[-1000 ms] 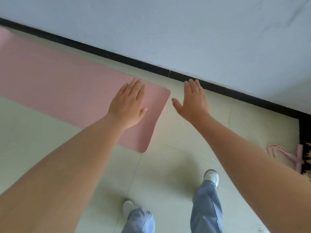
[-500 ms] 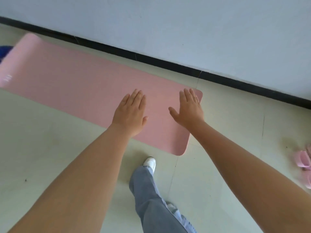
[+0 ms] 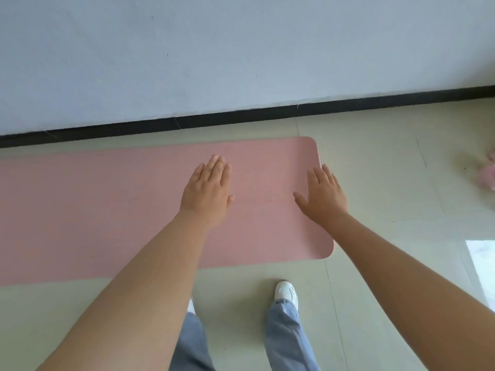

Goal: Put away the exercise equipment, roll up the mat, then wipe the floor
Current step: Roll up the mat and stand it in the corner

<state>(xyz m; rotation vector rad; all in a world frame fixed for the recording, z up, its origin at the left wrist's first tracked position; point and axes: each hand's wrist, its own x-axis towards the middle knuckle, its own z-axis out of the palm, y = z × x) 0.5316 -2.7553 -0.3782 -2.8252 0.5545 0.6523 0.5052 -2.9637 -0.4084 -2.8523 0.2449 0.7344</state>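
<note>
At the bottom of the frame your legs in blue-grey trousers [image 3: 286,341] and a white shoe [image 3: 287,290] stand on the pale tiled floor [image 3: 388,183], just short of the mat's near long edge.

Both your arms reach forward from the lower corners. Your left hand [image 3: 208,194] is held flat, fingers straight and together, palm down over the mat's middle width, holding nothing. Your right hand [image 3: 322,195] is likewise flat and empty, thumb spread, over the mat's right end with its fingertips at the short edge. Whether either palm touches the mat you cannot tell from here.

The pink mat [image 3: 107,204] lies unrolled, its long axis running left to right across the centre of the frame, parallel to the black skirting [image 3: 241,115] and the wall [image 3: 241,49] beyond it. Its free short end is at centre right, so your right hand is nearer the edge where the roll would probably begin, rolling leftward.

A blurred pink object [image 3: 486,175] lies at the right edge. No readable writing or brand shows anywhere.
</note>
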